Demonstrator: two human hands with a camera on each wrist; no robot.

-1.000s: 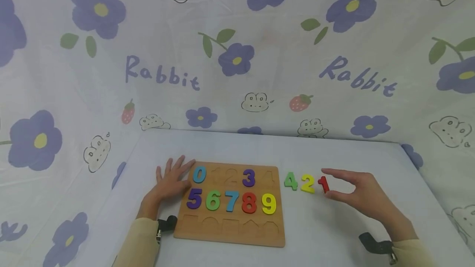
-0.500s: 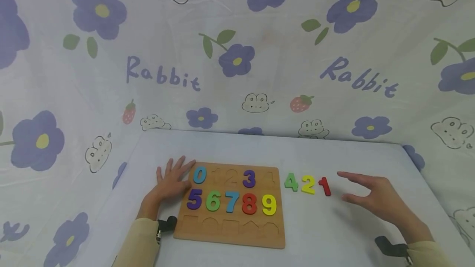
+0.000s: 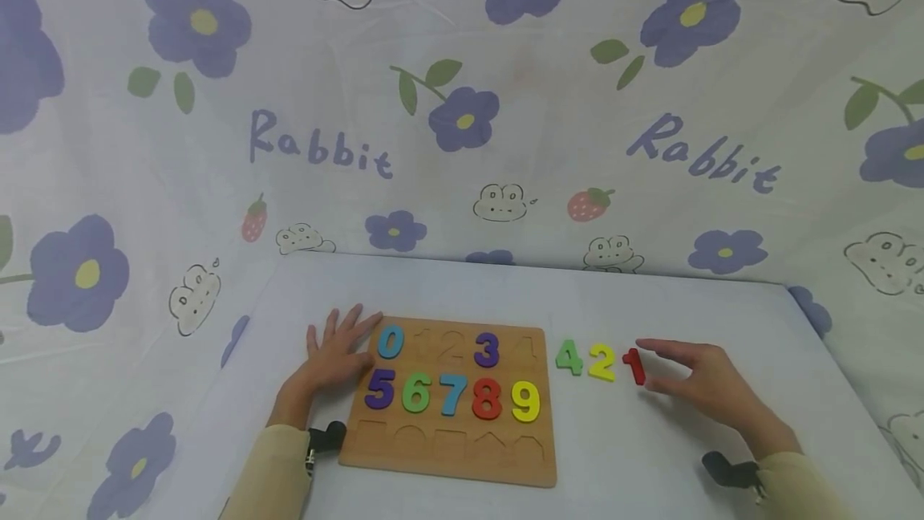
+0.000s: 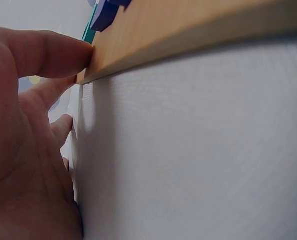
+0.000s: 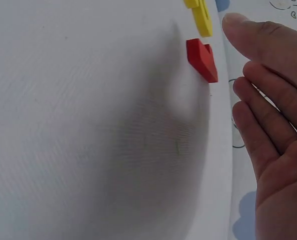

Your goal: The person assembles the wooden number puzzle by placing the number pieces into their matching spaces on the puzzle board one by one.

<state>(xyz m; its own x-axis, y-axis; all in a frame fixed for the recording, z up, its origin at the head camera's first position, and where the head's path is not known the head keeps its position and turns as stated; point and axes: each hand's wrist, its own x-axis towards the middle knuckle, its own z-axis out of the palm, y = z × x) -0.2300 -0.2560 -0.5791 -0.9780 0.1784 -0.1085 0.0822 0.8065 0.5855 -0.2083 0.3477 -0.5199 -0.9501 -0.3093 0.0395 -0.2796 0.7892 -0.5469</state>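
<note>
Fingers fanned, the left hand point(image 3: 328, 361) rests against the left side of the wooden board point(image 3: 447, 468), index fingertip at the far corner and thumb on the edge nearer the body, gripping nothing. The right hand point(image 3: 711, 385) comes in from the right with thumb and index finger parted in a wide C; it has hold of nothing, the two tips just beside the red 1 point(image 3: 636, 367), and whether either touches it is hard to tell. This 1 lies on the white table point(image 3: 621, 456), right of the board, at the right end of a row with the green 4 point(image 3: 569, 358) and the yellow 2 point(image 3: 601, 362). Its long axis runs away from the person, the top leaning slightly left, the short flag pointing toward the 2. The right wrist view foreshortens the 1, blurring its shape, and crops the 2; the left wrist view cuts off a purple piece point(image 4: 106, 14). Both sleeves point(image 3: 267, 476) leave the head view at the bottom.
</note>
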